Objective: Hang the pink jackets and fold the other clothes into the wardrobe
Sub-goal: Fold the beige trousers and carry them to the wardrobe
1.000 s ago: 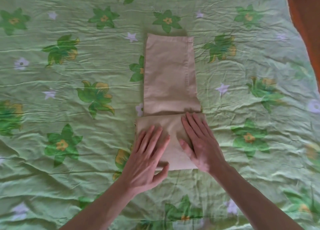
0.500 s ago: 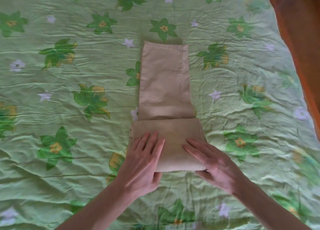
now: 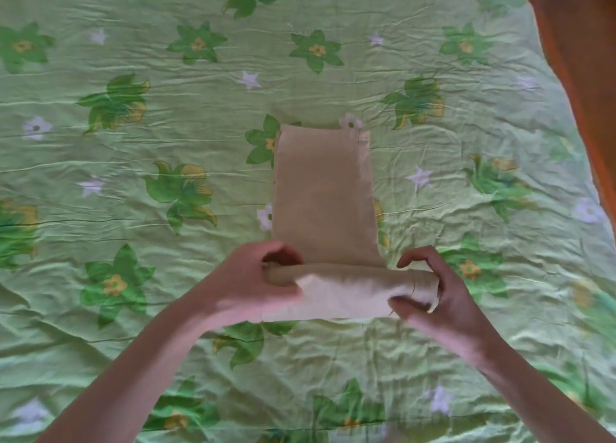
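Beige trousers (image 3: 321, 192) lie folded lengthwise on the green flowered bedspread (image 3: 133, 175), their narrow end pointing away from me. The near part is folded over into a thick band (image 3: 350, 289) that is lifted off the bed. My left hand (image 3: 253, 279) grips the band's left end, thumb on top and fingers under it. My right hand (image 3: 430, 292) grips the right end the same way. No pink jacket and no wardrobe are in view.
The bedspread covers nearly the whole view and is wrinkled. An orange-brown surface (image 3: 580, 59) runs along the bed's right edge at the upper right.
Both hands lay flat on the folded band before; now they have closed on its two ends and raised it, tipping it towards the far part of the trousers.
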